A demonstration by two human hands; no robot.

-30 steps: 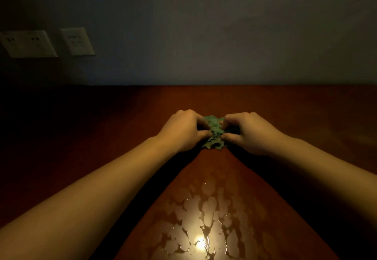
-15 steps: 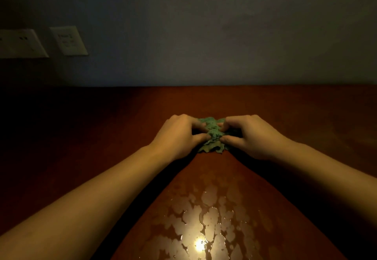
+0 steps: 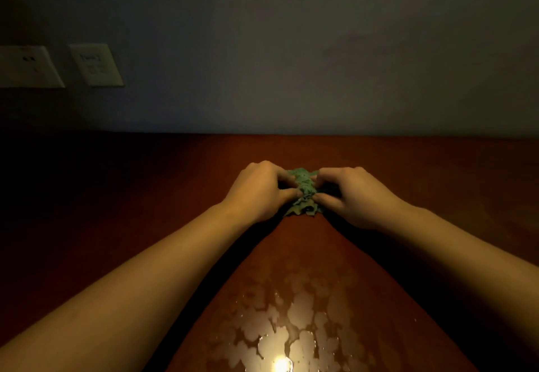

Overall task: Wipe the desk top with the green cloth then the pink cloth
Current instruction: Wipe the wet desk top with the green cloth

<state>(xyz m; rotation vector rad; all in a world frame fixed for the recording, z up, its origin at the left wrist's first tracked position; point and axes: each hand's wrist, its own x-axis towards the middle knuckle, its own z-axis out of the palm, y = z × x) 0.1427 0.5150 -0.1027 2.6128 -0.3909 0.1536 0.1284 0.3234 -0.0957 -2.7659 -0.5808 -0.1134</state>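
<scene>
A crumpled green cloth (image 3: 303,196) lies bunched on the reddish-brown desk top (image 3: 437,173), near the middle and towards the wall. My left hand (image 3: 256,190) grips its left side with curled fingers and thumb. My right hand (image 3: 353,196) grips its right side the same way. Both hands hide most of the cloth. No pink cloth is in view.
Patches of water (image 3: 291,336) with a bright light reflection lie on the desk close to me, between my forearms. Two wall plates (image 3: 96,65) sit on the grey wall at the left. The desk's left part is very dark.
Both hands keep hold of the green cloth in much the same spot. The view has shifted slightly, with the wall plates drifting left.
</scene>
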